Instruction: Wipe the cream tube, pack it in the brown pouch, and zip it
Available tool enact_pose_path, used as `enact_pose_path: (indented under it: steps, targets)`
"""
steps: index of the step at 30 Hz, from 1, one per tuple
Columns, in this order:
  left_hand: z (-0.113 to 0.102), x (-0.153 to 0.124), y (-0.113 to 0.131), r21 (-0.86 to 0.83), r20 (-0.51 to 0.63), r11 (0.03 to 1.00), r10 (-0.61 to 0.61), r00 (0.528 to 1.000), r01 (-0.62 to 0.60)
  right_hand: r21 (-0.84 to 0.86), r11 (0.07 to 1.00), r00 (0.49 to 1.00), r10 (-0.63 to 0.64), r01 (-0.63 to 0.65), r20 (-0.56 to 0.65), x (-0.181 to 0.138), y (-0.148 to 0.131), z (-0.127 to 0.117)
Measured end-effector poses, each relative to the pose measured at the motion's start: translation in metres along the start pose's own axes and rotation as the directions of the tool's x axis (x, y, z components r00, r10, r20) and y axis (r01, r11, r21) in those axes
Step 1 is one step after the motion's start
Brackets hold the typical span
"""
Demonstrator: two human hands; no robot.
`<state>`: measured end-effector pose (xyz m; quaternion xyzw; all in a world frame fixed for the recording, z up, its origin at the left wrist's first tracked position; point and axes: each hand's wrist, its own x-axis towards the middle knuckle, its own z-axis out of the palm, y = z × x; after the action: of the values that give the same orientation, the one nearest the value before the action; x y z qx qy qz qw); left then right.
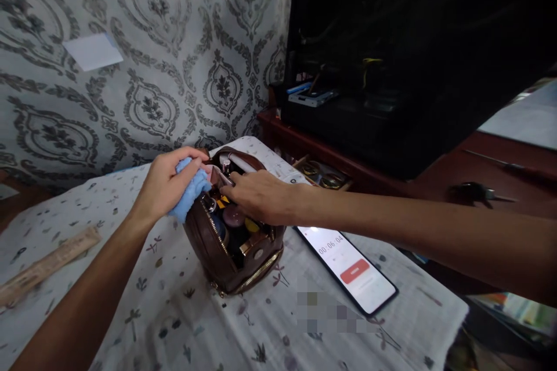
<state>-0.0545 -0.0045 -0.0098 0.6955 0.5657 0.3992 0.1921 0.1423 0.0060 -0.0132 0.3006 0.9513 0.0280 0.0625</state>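
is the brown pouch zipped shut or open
Open: the brown pouch gapes at the top, its zipper undone, small cosmetic items visible inside, and the right hand reaches in.

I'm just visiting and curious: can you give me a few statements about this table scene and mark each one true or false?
1. The left hand holds a light blue cloth. True.
2. The brown zipped leather pouch is closed. False: it is open, with small items showing inside.
3. The right hand reaches into the pouch. True.
4. The black smartphone shows a dark screen. False: it is lit, with a timer and a red button.
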Motion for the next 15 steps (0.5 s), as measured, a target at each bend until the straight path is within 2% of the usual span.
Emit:
enact_pose_path:
  steps: [8, 12, 15]
  targets:
    - [-0.009, -0.014, -0.003, -0.114, -0.206, 0.994, -0.026, 0.978, 0.002, 0.018, 1.000, 0.999, 0.003, -0.003, -0.043, 0.001, 0.003, 0.005]
    - [-0.019, -0.027, 0.007, -0.209, -0.378, 0.978, -0.056, 0.924, -0.026, 0.027, 1.000, 0.999, 0.006, -0.005, -0.042, -0.003, 0.002, 0.003]
    - [-0.029, -0.042, 0.012, -0.211, -0.426, 0.978, -0.083, 0.901, -0.009, 0.052, 0.999, 0.998, 0.007, -0.003, -0.065, -0.003, 0.002, 0.004]
